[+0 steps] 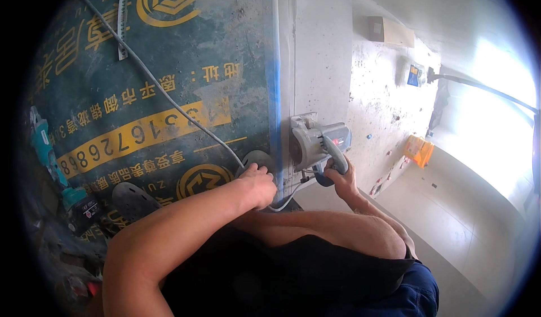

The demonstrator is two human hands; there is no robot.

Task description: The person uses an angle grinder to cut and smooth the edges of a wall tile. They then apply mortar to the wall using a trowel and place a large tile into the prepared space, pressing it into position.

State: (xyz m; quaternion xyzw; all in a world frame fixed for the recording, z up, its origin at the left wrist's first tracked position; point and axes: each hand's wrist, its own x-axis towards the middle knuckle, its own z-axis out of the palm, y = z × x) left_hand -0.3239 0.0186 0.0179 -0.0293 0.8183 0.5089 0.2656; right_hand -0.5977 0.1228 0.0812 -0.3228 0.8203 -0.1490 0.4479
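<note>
My right hand (342,180) is wrapped round the rear handle of a grey circular saw (315,143). The saw rests on a pale, dusty slab (322,52), right of the blue tape strip (273,80). Closed round the saw's grey power cord (186,114) is my left hand (259,187), low over the clog on my foot (257,158). From that hand the cord loops to the saw on one side and stretches to the far left on the other. The fingertips of my left hand are partly hidden.
Green printed floor sheeting (214,52) lies left. A measuring strip (122,29) lies on it, with a teal cordless tool (51,148) at the left edge. On the right are a cardboard box (391,31), a blue-labelled package (415,76) and an orange-yellow bag (418,151).
</note>
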